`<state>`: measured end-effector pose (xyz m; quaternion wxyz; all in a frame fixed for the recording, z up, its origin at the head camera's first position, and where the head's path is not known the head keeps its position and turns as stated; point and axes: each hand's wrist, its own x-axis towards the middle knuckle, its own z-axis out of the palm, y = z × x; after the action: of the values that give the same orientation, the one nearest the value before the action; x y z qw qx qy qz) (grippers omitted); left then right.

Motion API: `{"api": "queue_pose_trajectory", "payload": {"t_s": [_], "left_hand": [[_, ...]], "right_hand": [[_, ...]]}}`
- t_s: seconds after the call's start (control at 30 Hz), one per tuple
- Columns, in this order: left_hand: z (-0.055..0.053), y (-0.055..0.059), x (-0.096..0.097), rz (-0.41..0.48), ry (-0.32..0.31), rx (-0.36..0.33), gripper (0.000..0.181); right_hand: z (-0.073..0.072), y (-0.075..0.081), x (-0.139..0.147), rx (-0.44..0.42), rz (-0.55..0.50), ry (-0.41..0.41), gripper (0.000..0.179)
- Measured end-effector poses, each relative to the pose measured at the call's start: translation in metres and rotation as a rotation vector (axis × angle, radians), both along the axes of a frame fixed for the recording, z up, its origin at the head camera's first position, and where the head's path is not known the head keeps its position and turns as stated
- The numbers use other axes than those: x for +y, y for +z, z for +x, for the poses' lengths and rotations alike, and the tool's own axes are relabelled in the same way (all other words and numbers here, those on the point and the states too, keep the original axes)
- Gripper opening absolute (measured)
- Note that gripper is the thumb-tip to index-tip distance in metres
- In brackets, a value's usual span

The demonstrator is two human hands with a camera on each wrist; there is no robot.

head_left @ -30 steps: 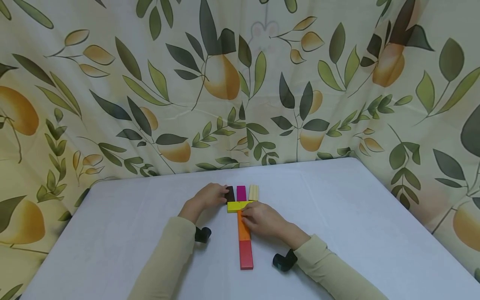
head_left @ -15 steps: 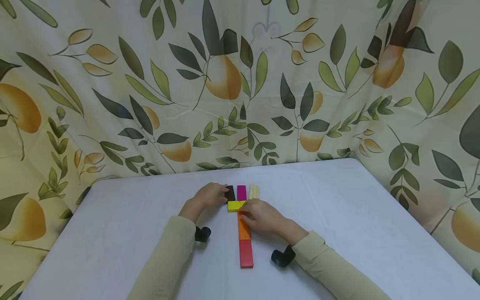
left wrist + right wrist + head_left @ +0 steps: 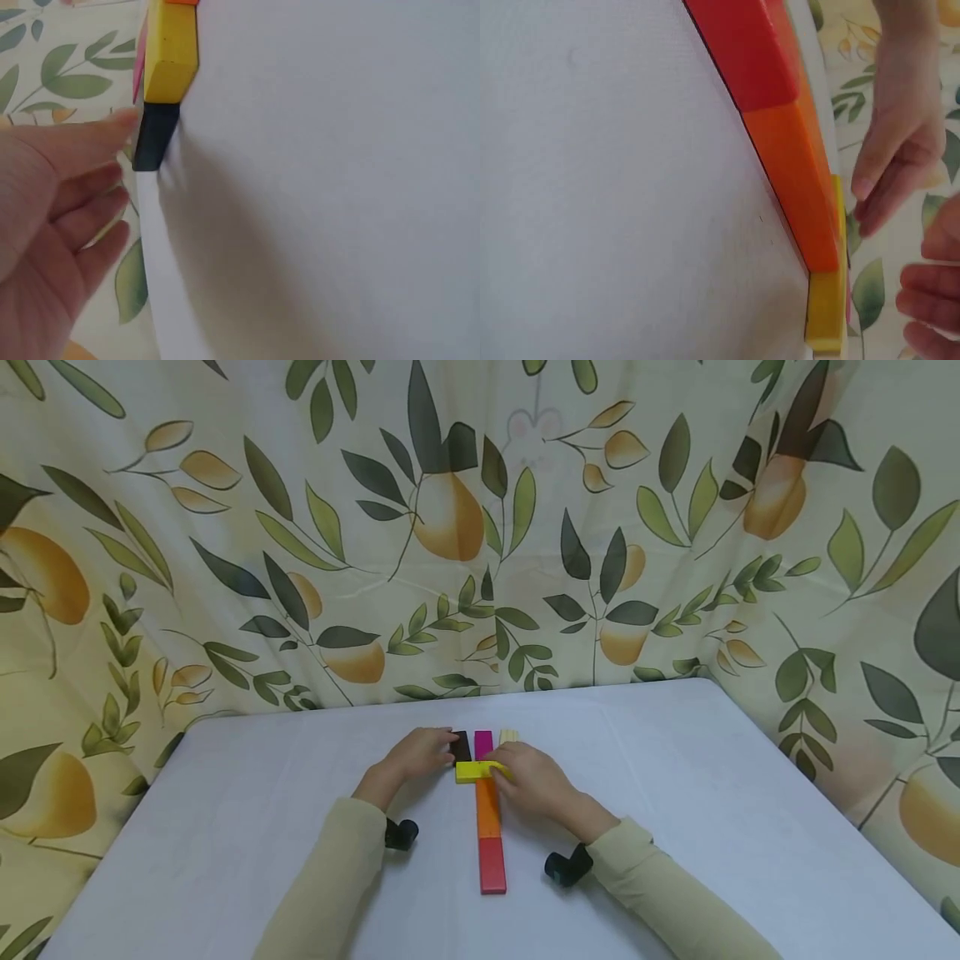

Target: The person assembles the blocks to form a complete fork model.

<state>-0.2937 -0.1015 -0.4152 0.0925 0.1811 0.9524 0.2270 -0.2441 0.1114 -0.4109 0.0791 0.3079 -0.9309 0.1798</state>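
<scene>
In the head view, several flat blocks lie joined on the white table. A red block (image 3: 492, 867) is nearest, an orange block (image 3: 487, 808) follows, and a yellow block (image 3: 471, 772) crosses its far end. Beyond the yellow one stand a black block (image 3: 461, 747), a magenta block (image 3: 483, 743) and a cream block (image 3: 509, 736), side by side. My left hand (image 3: 407, 758) is at the black block's left side, fingers extended, a fingertip at its edge in the left wrist view. My right hand (image 3: 542, 783) is over the yellow block's right end, covering part of it; its fingers are loosely bent around nothing.
The white table (image 3: 240, 852) extends on both sides of the blocks. A leaf-and-fruit patterned curtain (image 3: 480, 568) hangs behind its far edge. A black wrist camera (image 3: 567, 866) sits by the right sleeve, another black camera (image 3: 402, 834) by the left.
My right hand has shifted from the orange block slightly farther forward and right, to the yellow block's right end, uncovering the orange one. My left hand has hardly moved.
</scene>
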Motion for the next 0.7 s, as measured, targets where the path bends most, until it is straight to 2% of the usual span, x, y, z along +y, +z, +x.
{"api": "queue_pose_trajectory", "payload": {"t_s": [0.13, 0.23, 0.3, 0.4, 0.5, 0.6, 0.7], "left_hand": [[0.014, -0.007, -0.016, 0.190, 0.074, 0.071, 0.036], [0.027, -0.009, -0.031, 0.324, 0.097, 0.153, 0.034], [0.036, -0.010, -0.039, 0.405, 0.109, 0.202, 0.033], [0.049, -0.011, -0.050, 0.511, 0.134, 0.242, 0.031], [0.061, -0.012, -0.057, 0.629, 0.167, 0.248, 0.028], [0.070, -0.014, -0.064, 0.735, 0.204, 0.220, 0.026], [0.074, -0.017, -0.067, 0.840, 0.225, 0.170, 0.027]], "right_hand": [[0.003, 0.001, 0.019, 0.028, -0.080, -0.156, 0.022], [0.009, 0.002, 0.037, 0.021, -0.132, -0.257, 0.019], [0.014, 0.003, 0.049, 0.014, -0.173, -0.286, 0.017], [0.020, 0.004, 0.065, 0.024, -0.250, -0.277, 0.015], [0.024, 0.004, 0.077, 0.037, -0.322, -0.259, 0.014], [0.028, 0.002, 0.085, 0.021, -0.376, -0.266, 0.013], [0.031, 0.000, 0.091, 0.000, -0.399, -0.296, 0.012]]}}
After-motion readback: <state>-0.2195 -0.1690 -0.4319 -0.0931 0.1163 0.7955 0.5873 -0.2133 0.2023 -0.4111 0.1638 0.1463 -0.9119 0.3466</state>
